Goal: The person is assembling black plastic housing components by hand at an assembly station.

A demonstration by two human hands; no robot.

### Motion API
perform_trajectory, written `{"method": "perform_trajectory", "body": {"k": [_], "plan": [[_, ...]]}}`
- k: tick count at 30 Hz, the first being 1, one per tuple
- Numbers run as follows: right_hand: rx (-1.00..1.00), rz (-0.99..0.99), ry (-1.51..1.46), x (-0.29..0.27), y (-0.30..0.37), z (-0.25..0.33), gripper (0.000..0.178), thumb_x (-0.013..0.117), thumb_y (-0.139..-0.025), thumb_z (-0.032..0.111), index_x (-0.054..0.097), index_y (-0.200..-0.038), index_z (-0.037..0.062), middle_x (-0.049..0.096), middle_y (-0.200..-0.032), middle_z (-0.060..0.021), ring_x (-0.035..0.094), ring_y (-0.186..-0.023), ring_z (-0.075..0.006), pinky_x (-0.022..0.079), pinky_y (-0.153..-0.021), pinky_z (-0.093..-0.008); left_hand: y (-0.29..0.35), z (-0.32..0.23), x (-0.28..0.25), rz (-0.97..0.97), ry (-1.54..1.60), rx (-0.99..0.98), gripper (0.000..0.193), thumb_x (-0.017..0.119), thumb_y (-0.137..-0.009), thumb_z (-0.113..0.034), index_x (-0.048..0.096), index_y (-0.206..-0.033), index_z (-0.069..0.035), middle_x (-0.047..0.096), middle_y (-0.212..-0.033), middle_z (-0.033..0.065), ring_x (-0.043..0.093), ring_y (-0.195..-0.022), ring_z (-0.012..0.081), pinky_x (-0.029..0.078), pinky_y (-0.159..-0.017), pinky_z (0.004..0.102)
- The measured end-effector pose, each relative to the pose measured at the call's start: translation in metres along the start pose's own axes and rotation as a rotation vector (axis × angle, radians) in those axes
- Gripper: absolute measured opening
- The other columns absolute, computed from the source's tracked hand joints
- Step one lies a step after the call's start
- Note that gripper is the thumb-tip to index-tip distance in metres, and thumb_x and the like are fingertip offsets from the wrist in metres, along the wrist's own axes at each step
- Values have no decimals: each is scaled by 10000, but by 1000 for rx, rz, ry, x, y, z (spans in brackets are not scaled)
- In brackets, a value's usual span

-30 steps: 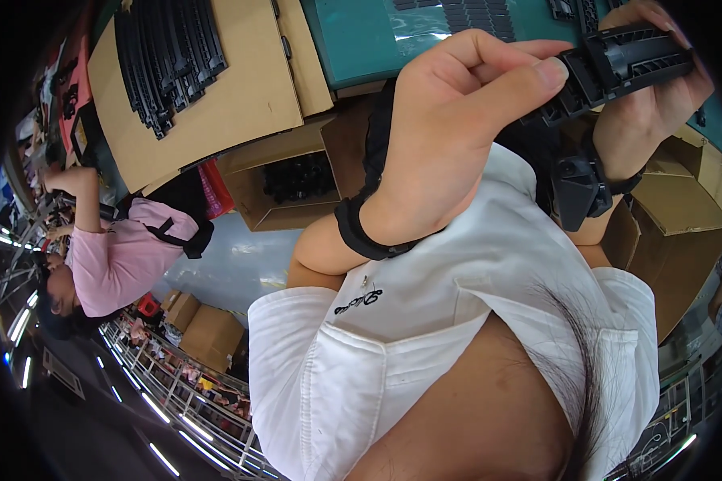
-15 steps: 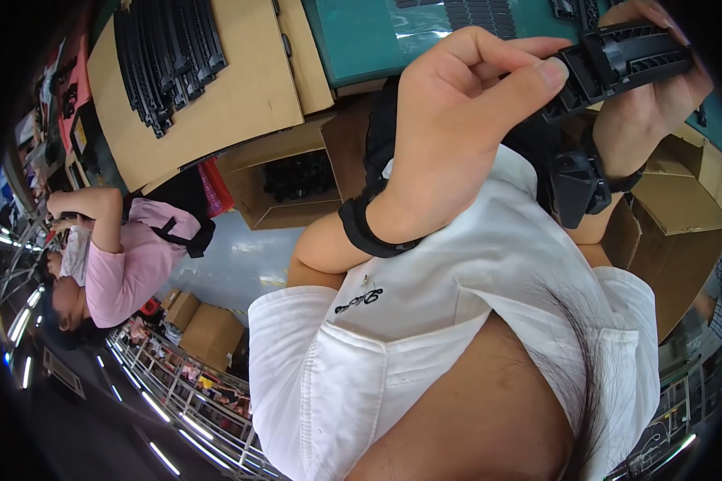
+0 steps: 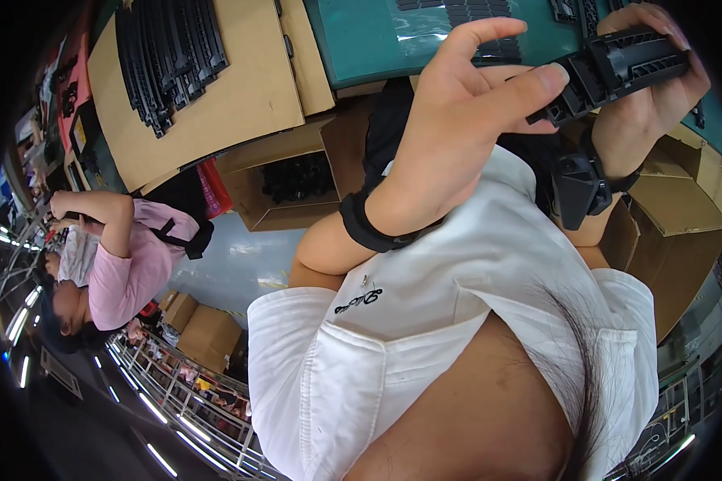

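Note:
A long black plastic part with ribs and slots is held up between both hands at the upper right. My left hand grips its near left end, the thumb laid on top and fingers beneath. The index finger of that hand is stretched out, clear of the part. My right hand wraps round the other end from behind and below, its fingertips curling over the far edge. Some of the right fingers are hidden by the part.
Long black strips lie on a cardboard sheet at the left. Flat black pieces rest on the green table. An open carton holds black parts; another carton stands right. A co-worker in pink is at far left.
My left index finger has lifted off the black plastic part and straightened. The part's left end has dipped and turned slightly; the right hand still holds it.

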State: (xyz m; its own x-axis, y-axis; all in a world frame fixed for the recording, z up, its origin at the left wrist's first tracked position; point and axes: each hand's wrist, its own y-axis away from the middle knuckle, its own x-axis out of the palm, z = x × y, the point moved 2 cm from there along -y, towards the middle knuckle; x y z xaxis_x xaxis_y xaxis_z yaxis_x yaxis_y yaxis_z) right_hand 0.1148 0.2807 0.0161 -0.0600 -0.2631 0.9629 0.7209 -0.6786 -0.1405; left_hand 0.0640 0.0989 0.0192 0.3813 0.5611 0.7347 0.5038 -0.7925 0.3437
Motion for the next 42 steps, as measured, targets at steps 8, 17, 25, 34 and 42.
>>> {"method": "perform_trajectory", "body": {"k": [8,17,25,34,42], "plan": [[72,3,-49,-12,-5,0,134,651,-941,0,580,-1055,3,601,-850,-34,637,-800,-134,579,-820,-275,3,-6,2,89,-35,-112,614,744,-945,-113,389,-1415,60,746,-1032,216,757,-934,284,591,-850,337],[115,22,-143,-13,-4,1,120,653,-936,8,569,-1019,27,592,-824,-13,625,-783,-120,569,-816,-278,1,-3,5,120,-15,-81,505,688,-989,-160,415,-1356,52,750,-1005,220,761,-915,281,578,-819,315],[93,64,-53,-11,-5,6,114,647,-944,20,559,-1017,36,575,-805,-9,616,-771,-126,565,-814,-289,-1,3,2,111,-68,-68,381,620,-1031,-197,434,-1287,16,752,-995,207,764,-890,274,578,-805,309],[131,-134,-220,-9,2,-6,111,637,-956,48,567,-1037,21,590,-815,-18,627,-778,-132,570,-821,-298,-29,7,-36,64,-417,115,148,606,-1026,-157,617,-1114,-39,747,-921,103,732,-805,224,568,-739,321],[189,-112,-177,-38,-7,16,111,636,-932,44,585,-1028,23,623,-840,-18,644,-792,-133,576,-837,-303,-29,-13,-63,-42,-1862,895,61,774,-807,-100,769,-860,-130,697,-890,-29,637,-786,217,504,-647,324]]}}
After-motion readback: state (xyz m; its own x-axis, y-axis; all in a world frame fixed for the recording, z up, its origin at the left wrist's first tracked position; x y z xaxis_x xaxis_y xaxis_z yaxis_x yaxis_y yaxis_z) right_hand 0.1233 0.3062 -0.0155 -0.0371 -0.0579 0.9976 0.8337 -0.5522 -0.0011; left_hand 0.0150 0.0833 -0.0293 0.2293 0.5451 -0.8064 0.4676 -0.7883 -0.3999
